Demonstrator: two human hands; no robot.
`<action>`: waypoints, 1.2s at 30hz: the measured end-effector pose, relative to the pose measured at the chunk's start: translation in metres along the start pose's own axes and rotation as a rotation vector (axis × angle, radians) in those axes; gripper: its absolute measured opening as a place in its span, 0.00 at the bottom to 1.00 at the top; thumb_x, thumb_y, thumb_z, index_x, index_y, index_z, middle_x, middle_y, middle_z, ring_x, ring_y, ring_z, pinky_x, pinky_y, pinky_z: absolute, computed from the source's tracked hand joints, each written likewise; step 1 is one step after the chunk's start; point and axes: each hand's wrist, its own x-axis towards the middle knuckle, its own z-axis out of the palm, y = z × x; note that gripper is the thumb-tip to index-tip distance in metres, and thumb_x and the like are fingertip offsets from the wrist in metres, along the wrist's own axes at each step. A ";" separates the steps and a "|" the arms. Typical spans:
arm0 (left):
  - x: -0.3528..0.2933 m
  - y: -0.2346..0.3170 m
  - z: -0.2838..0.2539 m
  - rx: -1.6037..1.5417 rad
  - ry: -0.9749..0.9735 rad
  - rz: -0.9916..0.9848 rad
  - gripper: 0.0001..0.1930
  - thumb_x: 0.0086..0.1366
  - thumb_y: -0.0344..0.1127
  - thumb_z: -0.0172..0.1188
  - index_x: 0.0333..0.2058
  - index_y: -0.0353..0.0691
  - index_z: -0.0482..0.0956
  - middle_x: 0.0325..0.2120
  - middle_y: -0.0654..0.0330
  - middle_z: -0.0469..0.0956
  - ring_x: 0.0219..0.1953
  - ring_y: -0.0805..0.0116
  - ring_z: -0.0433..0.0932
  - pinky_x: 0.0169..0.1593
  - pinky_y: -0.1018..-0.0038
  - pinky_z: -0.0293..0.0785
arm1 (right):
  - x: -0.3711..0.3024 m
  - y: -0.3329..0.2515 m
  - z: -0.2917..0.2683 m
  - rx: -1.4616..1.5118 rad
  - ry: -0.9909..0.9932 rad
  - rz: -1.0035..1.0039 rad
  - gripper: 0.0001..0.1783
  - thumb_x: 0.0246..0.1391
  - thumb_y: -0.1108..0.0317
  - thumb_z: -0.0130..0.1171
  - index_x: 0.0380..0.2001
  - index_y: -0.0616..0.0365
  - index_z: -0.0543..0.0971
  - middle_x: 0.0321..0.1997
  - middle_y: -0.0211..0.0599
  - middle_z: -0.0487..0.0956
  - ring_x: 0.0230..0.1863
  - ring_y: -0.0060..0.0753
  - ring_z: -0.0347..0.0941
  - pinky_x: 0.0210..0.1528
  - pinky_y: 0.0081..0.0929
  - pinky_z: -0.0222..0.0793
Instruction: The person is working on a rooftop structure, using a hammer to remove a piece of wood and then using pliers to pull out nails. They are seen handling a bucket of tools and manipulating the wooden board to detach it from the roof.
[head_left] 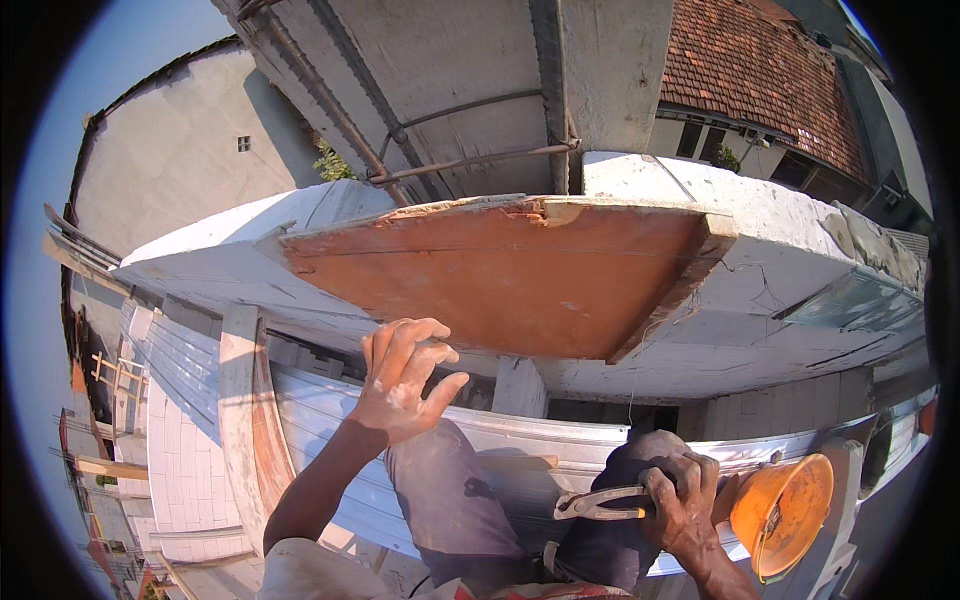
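My left hand [402, 385] is raised in front of the reddish-brown board [500, 270], its dusty fingers apart and slightly curled, with nothing in them. Over my right knee, my right hand [684, 500] is closed round the handles of a pair of pincers [598, 503], whose metal jaws point left. The board leans against the white block wall and has a chipped upper edge and a wooden batten [680, 285] along its right side.
Steel rebar [470, 160] runs up a concrete column above the board. An orange bucket [790, 510] with a dirty inside stands right of my right hand. Corrugated metal sheets [320, 420] lie below my legs. A wooden plank [240, 400] stands at left; a glass pane [860, 300] rests at far right.
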 end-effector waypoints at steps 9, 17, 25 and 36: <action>-0.094 0.081 -0.031 -0.220 -0.493 -0.713 0.28 0.66 0.38 0.63 0.63 0.37 0.70 0.62 0.45 0.67 0.66 0.39 0.64 0.67 0.50 0.63 | -0.007 -0.003 -0.090 0.227 -0.372 0.287 0.20 0.45 0.68 0.62 0.44 0.61 0.78 0.51 0.51 0.75 0.58 0.57 0.67 0.59 0.61 0.56; -0.043 0.136 -0.060 -0.018 -0.706 -0.779 0.25 0.66 0.40 0.60 0.57 0.31 0.72 0.55 0.41 0.72 0.54 0.34 0.73 0.58 0.46 0.72 | -0.027 -0.014 -0.141 0.316 -0.565 0.605 0.25 0.43 0.63 0.69 0.46 0.61 0.77 0.49 0.53 0.73 0.56 0.61 0.67 0.60 0.58 0.60; -0.055 0.160 -0.077 0.069 -0.932 -0.838 0.23 0.69 0.45 0.57 0.56 0.36 0.74 0.55 0.47 0.73 0.55 0.38 0.74 0.56 0.46 0.75 | -0.061 -0.030 -0.160 0.345 -0.529 0.654 0.26 0.48 0.62 0.67 0.49 0.63 0.75 0.50 0.51 0.73 0.55 0.59 0.67 0.53 0.54 0.62; -0.078 0.160 -0.084 0.107 -1.197 -0.492 0.28 0.70 0.36 0.50 0.68 0.40 0.65 0.67 0.43 0.64 0.72 0.43 0.58 0.70 0.51 0.61 | -0.069 -0.038 -0.171 0.517 -0.363 1.017 0.25 0.51 0.64 0.68 0.50 0.60 0.72 0.49 0.49 0.75 0.54 0.57 0.70 0.54 0.52 0.65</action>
